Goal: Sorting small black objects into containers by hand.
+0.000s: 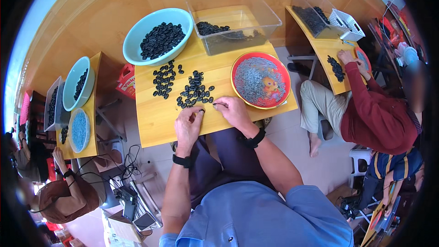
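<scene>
Over the front part of the yellow table, my left hand [188, 122] pinches a small black oval piece [201, 110] between thumb and fingertips. Close by on its right, my right hand [234, 112] is closed at the fingertips on something small and dark that I cannot make out. Just beyond both hands lies a loose pile of black oval pieces [195, 89], with a second spread of them [163, 81] farther left. A red round tray [236, 88] with a yellow rim, full of small grey metal pins or screws, sits right beside my right hand.
At the table's back stand a light blue basin [132, 51] of black pieces and a clear plastic bin [238, 45] with more. People work at side tables: one in a dark red top [372, 116] on the right, another on the left. Black cables [131, 162] lie on the floor at left.
</scene>
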{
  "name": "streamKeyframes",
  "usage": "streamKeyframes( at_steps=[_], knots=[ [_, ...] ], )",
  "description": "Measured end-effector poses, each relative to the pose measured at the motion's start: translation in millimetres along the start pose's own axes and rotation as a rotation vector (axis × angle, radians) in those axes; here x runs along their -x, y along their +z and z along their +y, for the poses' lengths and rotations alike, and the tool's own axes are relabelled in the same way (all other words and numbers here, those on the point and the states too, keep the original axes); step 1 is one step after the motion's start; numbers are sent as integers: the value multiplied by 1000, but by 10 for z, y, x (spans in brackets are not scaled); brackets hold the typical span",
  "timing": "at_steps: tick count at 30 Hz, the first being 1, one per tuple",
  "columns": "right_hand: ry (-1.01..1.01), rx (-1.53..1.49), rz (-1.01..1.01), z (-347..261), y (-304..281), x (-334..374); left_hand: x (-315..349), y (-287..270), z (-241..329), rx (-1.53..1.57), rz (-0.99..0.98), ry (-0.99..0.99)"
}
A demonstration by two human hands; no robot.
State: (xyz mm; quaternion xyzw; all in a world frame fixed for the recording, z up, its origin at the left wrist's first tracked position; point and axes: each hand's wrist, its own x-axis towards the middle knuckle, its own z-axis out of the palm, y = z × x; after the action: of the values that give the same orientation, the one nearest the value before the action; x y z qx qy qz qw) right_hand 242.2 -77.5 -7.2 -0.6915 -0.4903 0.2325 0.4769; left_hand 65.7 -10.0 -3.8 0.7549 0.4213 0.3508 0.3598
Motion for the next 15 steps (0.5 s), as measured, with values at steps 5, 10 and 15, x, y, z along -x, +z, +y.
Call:
streamKeyframes(
  at_steps=[5, 10, 15],
  knots=[
    [22, -25, -5, 19, 33, -6, -10, -19, 11, 14, -17, 66],
    [22, -32, -18, -27, -3, 1, -11, -21, 26, 12, -18, 67],
    [24, -10, -15, -56, -26, 18, -43, 3, 19, -63, 48, 213]
  ],
)
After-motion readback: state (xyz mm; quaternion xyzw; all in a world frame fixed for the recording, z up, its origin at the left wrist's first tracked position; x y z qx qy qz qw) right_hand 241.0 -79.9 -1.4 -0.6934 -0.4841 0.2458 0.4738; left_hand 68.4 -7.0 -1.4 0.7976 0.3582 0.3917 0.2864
